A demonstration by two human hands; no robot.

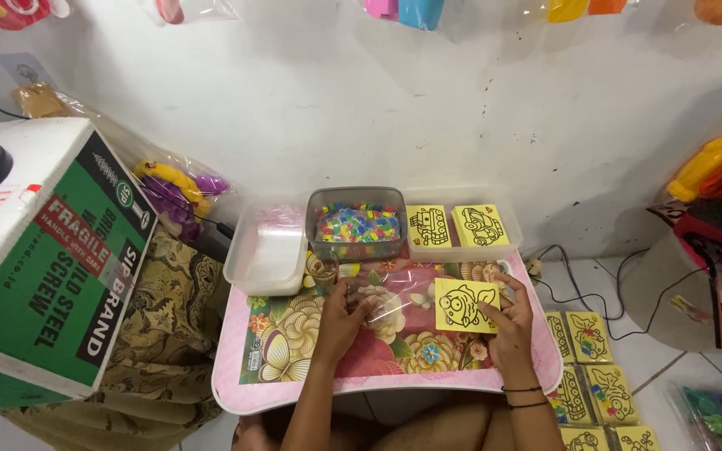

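While the right hand [513, 321] grips a yellow picture card [465, 306], the left hand [346, 316] holds a clear bag [394, 301] at mid-tabletop [294, 380], card not yet bagged.

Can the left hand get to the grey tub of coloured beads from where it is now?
Probably yes. The left hand rests on the pink table, and the grey tub of coloured beads sits just beyond it with only bare tabletop and a clear plastic bag between them.

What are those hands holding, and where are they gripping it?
The right hand holds a yellow picture card by its right edge. The left hand pinches a clear plastic sleeve at its left end.
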